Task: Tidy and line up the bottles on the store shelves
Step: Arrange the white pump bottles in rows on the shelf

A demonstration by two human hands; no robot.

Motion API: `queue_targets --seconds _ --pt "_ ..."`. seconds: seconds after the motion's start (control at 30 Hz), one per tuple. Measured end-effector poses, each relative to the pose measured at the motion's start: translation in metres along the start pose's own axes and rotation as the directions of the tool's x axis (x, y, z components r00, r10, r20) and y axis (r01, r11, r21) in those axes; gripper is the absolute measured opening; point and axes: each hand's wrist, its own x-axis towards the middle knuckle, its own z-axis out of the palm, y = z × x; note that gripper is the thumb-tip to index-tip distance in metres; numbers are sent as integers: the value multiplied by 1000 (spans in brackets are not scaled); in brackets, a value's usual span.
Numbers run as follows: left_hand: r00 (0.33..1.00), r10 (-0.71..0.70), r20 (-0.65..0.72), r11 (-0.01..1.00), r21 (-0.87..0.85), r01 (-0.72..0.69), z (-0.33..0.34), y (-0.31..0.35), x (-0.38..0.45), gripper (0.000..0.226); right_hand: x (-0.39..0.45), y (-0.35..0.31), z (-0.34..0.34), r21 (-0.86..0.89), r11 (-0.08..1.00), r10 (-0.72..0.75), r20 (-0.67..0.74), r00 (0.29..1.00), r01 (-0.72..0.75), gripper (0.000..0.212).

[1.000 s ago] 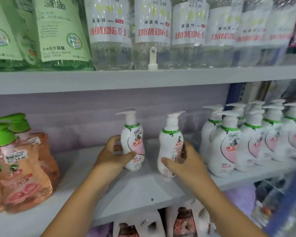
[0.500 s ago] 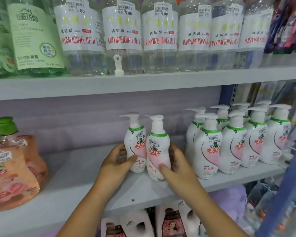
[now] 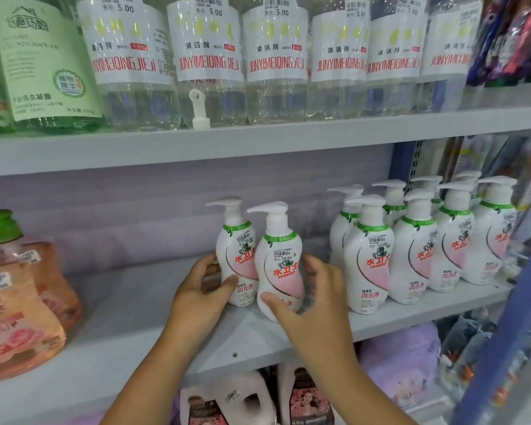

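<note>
Two white pump bottles with pink labels stand side by side on the middle shelf (image 3: 135, 326). My left hand (image 3: 196, 292) grips the left bottle (image 3: 236, 256) low on its side, thumb across the front. My right hand (image 3: 313, 305) wraps around the right bottle (image 3: 281, 265), thumb on its lower front, fingers behind it. Both bottles are upright and touch each other. To their right stands a group of the same white pump bottles (image 3: 417, 250) in rows, apart from the pair by a small gap.
Orange-pink bottles with green caps (image 3: 16, 302) stand at the shelf's left end. The upper shelf holds clear cleaner bottles (image 3: 209, 56), green bottles (image 3: 40, 62) and a loose white cap (image 3: 199, 110). White refill pouches (image 3: 233, 400) sit below. A blue upright (image 3: 509, 332) stands at right.
Both hands slid the two bottles rightward along the shelf, together, toward the group. The gap between the pair closed, and their labels turned to face front.
</note>
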Motion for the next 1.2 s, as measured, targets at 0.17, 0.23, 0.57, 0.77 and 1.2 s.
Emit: queue_targets --seconds 0.17,0.23,0.57,0.77,1.2 --pt "999 3 46 1000 7 -3 0 -4 2 41 4 -8 18 -108 994 -38 -139 990 23 78" --pt "997 -17 79 999 -31 19 -2 -5 5 42 4 -8 17 -120 993 -30 -148 989 12 73" --pt "921 -83 381 995 -27 101 28 10 32 54 -13 2 -26 -153 987 -88 -270 959 47 68" --pt "887 -43 461 997 -32 65 59 17 35 53 -8 5 -33 -170 985 -80 -275 958 34 70" --pt "873 -12 488 999 34 -5 75 22 27 48 -3 7 -28 -263 964 -129 -331 935 40 71"
